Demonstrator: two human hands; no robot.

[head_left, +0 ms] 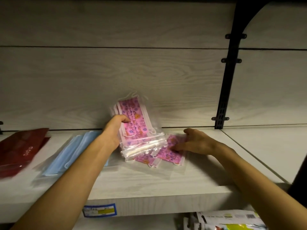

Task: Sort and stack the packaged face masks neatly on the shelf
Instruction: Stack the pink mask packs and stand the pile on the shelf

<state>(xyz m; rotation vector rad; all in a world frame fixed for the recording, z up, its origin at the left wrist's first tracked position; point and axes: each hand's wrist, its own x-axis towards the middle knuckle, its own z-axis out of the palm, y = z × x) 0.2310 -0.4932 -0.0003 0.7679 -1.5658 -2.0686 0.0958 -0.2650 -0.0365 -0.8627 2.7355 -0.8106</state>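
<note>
Head view, shelf stock as seen.

Item 1: bundle of pink printed masks (134, 125) in clear bags, several packs fanned together, standing tilted on the shelf (166, 180) near frame centre, upper end leaning toward the back panel (116, 72) at 12 o'clock. Left hand (114, 128) grips its 9 o'clock edge, thumb curled over the front face, other fingers hidden behind the packs.

Item 2: loose pink packs (166, 155), lying flat at 4 o'clock of the bundle, overlapping one another and touching the bundle's lower end. Right hand (194, 141) rests on the upper one; fingers spread and bent, tips pressing down on the plastic, with no clear sign that they pinch it.

Item 3: blue masks (66, 155) in clear wrap, flat, at 8 o'clock of the bundle, partly under the left forearm; blurred.

Item 4: red packet (18, 151), flat, at 9 o'clock, beside the blue masks.

Item 5: price label (99, 210), blue-edged, on the shelf front at 6 o'clock; print unreadable.

Item 6: black bracket (229, 72), upright against the panel at 2 o'clock.

Item 7: printed bags (232, 220) on the level below, at 5 o'clock.
</note>
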